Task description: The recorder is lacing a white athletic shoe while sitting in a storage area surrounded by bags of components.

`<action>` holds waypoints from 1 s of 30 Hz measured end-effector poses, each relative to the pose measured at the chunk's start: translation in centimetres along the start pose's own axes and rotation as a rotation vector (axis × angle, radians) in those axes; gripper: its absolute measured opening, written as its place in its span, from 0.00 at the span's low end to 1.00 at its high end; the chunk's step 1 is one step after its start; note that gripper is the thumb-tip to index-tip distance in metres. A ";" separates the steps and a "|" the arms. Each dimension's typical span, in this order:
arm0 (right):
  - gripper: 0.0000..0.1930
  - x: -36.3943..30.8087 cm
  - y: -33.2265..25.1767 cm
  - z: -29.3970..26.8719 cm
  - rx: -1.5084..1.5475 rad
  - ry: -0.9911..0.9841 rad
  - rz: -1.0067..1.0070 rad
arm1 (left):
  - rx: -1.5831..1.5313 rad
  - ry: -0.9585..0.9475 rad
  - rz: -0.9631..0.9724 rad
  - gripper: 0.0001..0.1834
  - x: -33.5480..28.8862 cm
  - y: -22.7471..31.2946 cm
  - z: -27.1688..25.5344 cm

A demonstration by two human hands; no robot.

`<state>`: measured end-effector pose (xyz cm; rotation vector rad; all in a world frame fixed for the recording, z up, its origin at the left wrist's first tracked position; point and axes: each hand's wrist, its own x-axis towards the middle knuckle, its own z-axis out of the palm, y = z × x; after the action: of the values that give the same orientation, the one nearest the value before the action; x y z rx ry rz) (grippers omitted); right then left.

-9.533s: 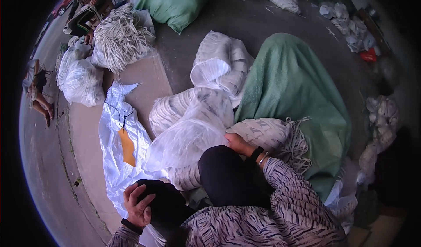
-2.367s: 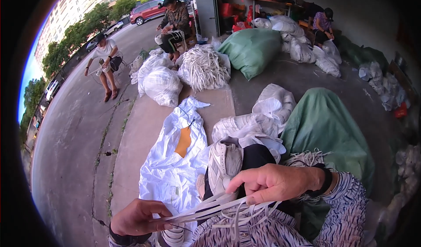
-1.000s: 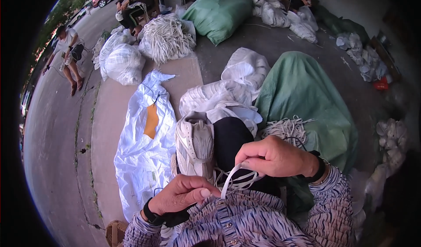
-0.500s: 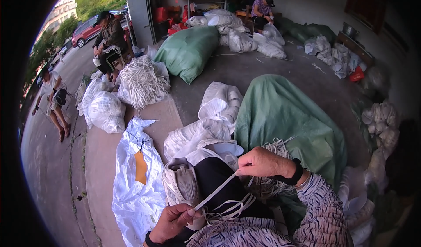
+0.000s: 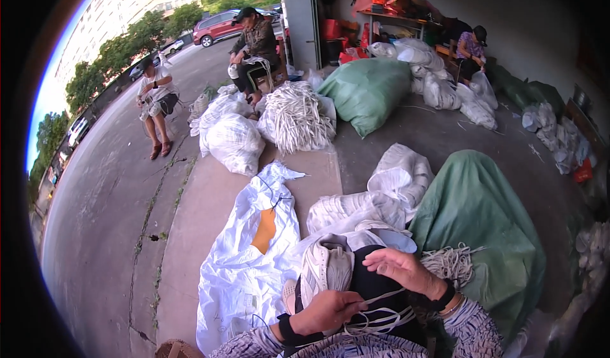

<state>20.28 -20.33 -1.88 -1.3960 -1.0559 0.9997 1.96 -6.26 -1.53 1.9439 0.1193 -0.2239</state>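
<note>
On my lap, against the dark cloth over my leg, rests a beige and white shoe [image 5: 325,270]. My left hand [image 5: 330,311] is closed in a pinch on a pale flat shoelace, beside the shoe's near end. Loose loops of shoelace [image 5: 384,320] lie on the dark cloth right of that hand. Above them my right hand [image 5: 401,270] is held with its fingers stretched out toward the shoe, and no lace shows in its grasp. Further right, a bundle of pale shoelaces [image 5: 450,263] lies against a green sack [image 5: 486,212].
A white plastic sack [image 5: 238,263] with an orange-brown piece [image 5: 264,231] on it lies to the left. Clear bags of pale items [image 5: 362,209] are ahead. Beyond are a lace heap [image 5: 295,116], another green sack [image 5: 368,91] and three seated people.
The view has swung left. My right hand has let go of the taut lace and its fingers have straightened; my left hand has come closer to it, still pinching.
</note>
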 end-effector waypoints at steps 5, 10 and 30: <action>0.20 0.8 -0.6 5.6 -0.095 -0.312 0.076 | 0.268 0.226 -0.008 0.11 -1.7 -0.9 0.3; 0.17 -2.4 -0.1 -0.1 -0.165 -0.451 0.419 | 0.645 0.351 0.497 0.17 -0.6 -2.2 2.7; 0.06 -5.3 3.0 6.2 -0.678 -0.328 -0.079 | 0.074 -0.060 0.062 0.14 -9.8 -7.2 1.9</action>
<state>13.12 -23.99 -5.29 -1.7359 -1.7955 0.8615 -9.14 -5.09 -6.72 2.0096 0.0112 -0.2487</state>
